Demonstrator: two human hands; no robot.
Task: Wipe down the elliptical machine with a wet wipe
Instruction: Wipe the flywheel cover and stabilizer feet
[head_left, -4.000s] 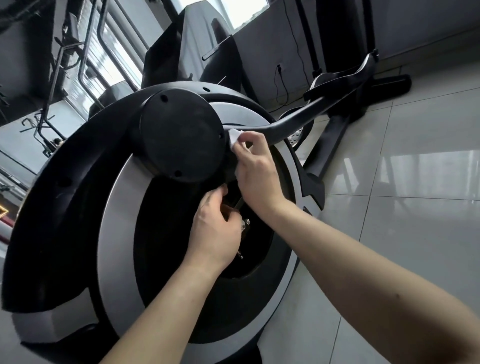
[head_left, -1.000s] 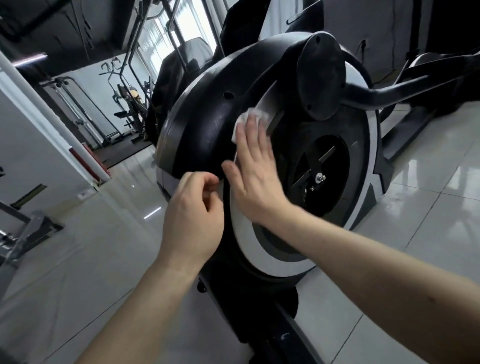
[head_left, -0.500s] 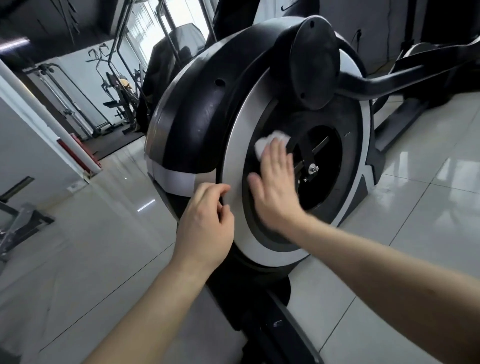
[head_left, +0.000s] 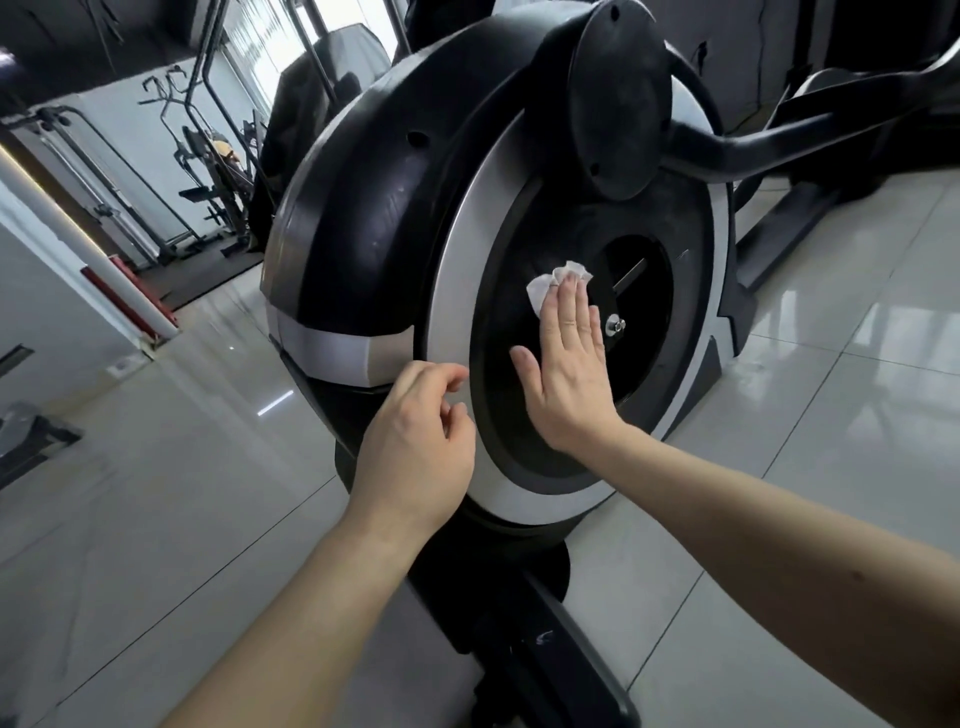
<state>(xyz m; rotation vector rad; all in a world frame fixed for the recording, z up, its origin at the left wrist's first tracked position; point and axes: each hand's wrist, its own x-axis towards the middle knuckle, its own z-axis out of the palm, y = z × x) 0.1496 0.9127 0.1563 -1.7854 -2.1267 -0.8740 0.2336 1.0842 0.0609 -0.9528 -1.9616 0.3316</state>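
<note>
The elliptical machine (head_left: 363, 208) was seen filling the centre and upper half of the frame, its round flywheel housing turned toward the camera. A broad silver ring (head_left: 457, 270) was set around a black inner disc (head_left: 498, 410), and a dark opening (head_left: 644, 291) was cut into that disc right of centre.

The wet wipe (head_left: 543, 291), white and crumpled, was pressed against the black disc just left of the opening, a little above the middle of the frame. It was held there by the right hand (head_left: 566, 379), which was laid flat on the disc with its fingers straight and close together and the thumb spread out toward the left. Only part of the wipe was covered by the fingertips, and its upper and left edges were left showing. A small metal bolt (head_left: 615, 326) was visible just right of those fingers, inside the opening.

The left hand (head_left: 415, 441) was placed lower and to the left, in front of the lower rim of the silver ring. Its fingers were loosely curled and nothing was seen held in it. Whether the ring was touched by it could not be told.

A round black cap (head_left: 618, 98) was seen at the top of the housing, with a black crank arm (head_left: 779, 136) running off to the upper right. Glossy pale floor tiles (head_left: 831, 389) were spread below, and other gym equipment (head_left: 208, 171) was standing in the upper left.
</note>
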